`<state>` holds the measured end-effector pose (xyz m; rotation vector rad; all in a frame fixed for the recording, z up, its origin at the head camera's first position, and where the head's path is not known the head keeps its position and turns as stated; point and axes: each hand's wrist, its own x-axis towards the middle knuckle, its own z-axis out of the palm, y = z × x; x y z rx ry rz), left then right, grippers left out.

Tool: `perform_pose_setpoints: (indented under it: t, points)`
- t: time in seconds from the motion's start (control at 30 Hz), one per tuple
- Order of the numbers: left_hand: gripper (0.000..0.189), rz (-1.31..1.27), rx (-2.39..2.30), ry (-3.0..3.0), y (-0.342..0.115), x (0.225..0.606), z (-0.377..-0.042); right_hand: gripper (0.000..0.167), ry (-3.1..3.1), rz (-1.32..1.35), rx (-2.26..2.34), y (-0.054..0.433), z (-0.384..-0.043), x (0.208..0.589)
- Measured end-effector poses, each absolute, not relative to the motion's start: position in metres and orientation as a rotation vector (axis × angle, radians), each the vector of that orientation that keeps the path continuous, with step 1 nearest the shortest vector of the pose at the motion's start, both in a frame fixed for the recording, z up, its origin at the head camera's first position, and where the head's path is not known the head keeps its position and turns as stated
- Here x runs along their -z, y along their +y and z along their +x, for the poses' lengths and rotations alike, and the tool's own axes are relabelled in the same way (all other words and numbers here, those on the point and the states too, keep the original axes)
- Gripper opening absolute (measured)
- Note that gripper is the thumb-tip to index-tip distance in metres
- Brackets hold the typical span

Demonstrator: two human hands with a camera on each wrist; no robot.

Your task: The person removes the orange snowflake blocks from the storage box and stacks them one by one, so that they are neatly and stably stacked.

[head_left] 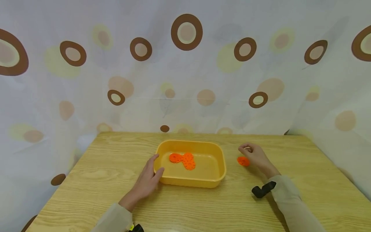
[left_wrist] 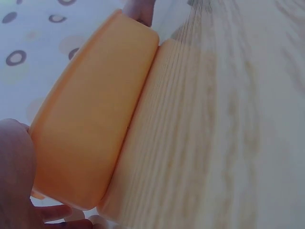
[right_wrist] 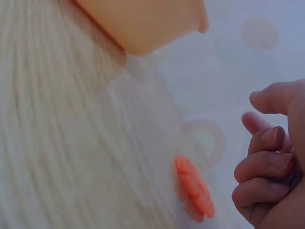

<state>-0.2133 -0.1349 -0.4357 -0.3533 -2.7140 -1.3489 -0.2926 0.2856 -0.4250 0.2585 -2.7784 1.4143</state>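
Observation:
A yellow plastic basin (head_left: pixel 203 183) stands on the table, and orange snowflake-shaped plastic discs (head_left: pixel 189 161) lie in its left half. My left hand (head_left: pixel 146 180) holds the basin at its left end, the thumb over the front rim and the fingers along the side. In the left wrist view the basin's long outer wall (left_wrist: pixel 95 109) fills the middle, with the thumb at its rim. To the right, another orange disc (head_left: pixel 242 161) rests on the table. Close above it is my right hand (head_left: pixel 258 158), fingers loosely bent, a gap between thumb and index finger and nothing held.
The wood-grain table (head_left: pixel 197 209) runs back to a patterned curtain (head_left: pixel 185 80), which also hangs along both sides. A black wrist device (head_left: pixel 263 190) sits at the right cuff, and part of another shows at the left cuff.

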Motion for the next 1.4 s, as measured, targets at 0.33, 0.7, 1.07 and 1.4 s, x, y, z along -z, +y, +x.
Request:
perform_pose_setpoints:
  t: [0.33, 0.7, 1.07, 1.4]
  points:
    - [0.055, -0.359, 1.346, -2.705, -0.136, 0.438, -0.214, 0.035, -2.660, 0.410, -1.621, 0.259, -0.290, 0.407]
    - [0.055, -0.348, 1.365, -2.692, -0.136, 0.437, -0.213, 0.037, -2.697, 0.457, -1.573, 0.236, -0.295, 0.392]
    - [0.054, -0.378, 1.323, -2.699, -0.136, 0.438, -0.212, 0.031, -2.706, 0.554, -1.517, 0.217, -0.299, 0.381]
    - [0.055, -0.364, 1.349, -2.701, -0.137, 0.438, -0.214, 0.024, -2.700, 0.694, -1.483, 0.202, -0.307, 0.369]
